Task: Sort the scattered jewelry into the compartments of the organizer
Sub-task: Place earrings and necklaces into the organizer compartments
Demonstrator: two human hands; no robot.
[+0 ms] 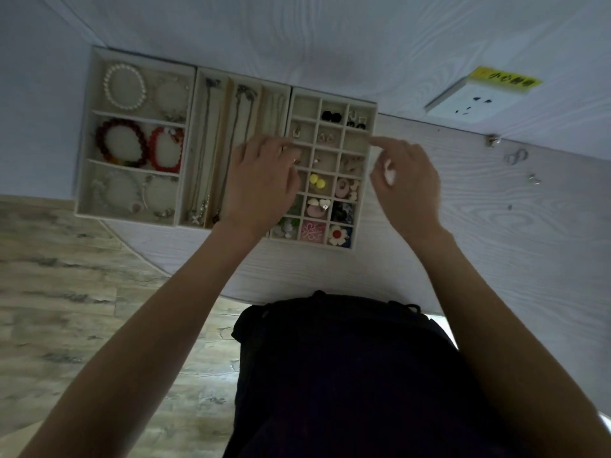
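Note:
The beige organizer is three trays side by side: a bracelet tray (86, 160), a necklace tray (195, 133) and a grid tray (373, 109) of small compartments with earrings and flower pieces. My left hand (261, 183) rests over the grid's left column and the necklace tray's right edge, fingers loosely bent, fingertips beside a small gold piece (295, 161). My right hand (408, 180) hovers at the grid's right rim, forefinger stretched out to the rim, other fingers curled. A white patch shows by its thumb; whether it is a held piece is unclear.
Three loose silver pieces lie on the white wood-grain table to the right: one by the wall (492, 140), a figure-eight piece (515, 157) and a small one (534, 180). A wall socket (476, 97) with a yellow label sits above them. My dark-clothed lap is below.

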